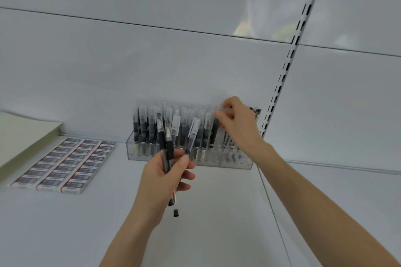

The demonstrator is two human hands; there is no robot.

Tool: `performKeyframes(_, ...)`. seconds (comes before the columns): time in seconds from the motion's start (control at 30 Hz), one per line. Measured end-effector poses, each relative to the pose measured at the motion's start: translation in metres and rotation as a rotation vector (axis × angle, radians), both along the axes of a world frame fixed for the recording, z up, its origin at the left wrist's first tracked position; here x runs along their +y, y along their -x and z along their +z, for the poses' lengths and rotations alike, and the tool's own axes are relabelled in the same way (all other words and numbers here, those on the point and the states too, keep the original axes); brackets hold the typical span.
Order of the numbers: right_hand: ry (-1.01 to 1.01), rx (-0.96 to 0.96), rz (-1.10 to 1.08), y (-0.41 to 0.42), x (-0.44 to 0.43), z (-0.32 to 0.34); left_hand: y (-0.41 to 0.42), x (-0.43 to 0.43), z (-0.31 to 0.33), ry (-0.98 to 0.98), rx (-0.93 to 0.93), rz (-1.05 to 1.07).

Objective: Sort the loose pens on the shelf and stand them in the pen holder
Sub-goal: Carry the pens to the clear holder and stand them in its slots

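Note:
A clear acrylic pen holder point(138, 154) stands against the back wall of the white shelf, filled with several black pens with clear caps. My left hand point(165, 178) is in front of it, gripping a bunch of loose pens point(166, 149) that fan upward; one pen tip hangs below the hand. My right hand point(236, 123) reaches over the right part of the holder, its fingertips pinched on the clear cap of a black pen point(213, 130) standing there. The image is a little blurred.
Rows of boxed erasers point(65, 165) lie on the shelf to the left, with a pale green pad point(23, 136) beyond them. A slotted shelf upright point(288, 60) runs up the wall at the right. A shelf seam point(271, 201) runs under my right forearm.

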State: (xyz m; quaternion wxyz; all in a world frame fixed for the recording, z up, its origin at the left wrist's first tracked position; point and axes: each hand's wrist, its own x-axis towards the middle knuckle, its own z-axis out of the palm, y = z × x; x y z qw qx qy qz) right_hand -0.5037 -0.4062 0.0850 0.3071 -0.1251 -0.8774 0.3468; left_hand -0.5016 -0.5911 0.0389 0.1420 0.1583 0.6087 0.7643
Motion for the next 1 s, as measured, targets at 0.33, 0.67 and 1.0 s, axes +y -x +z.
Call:
performKeyframes(0.33, 0.161, 0.006, -0.017, -0.021, -0.006, -0.009, -0.003, 0.004, 0.003, -0.077, -0.033, -0.044)
performKeyframes(0.67, 0.536, 0.116, 0.146, -0.055, -0.012, 0.008, -0.006, 0.015, -0.001, -0.015, -0.010, -0.054)
performKeyframes(1.0, 0.116, 0.098, 0.013, -0.020, 0.007, 0.007, 0.000, -0.001, -0.001, 0.117, 0.045, 0.023)
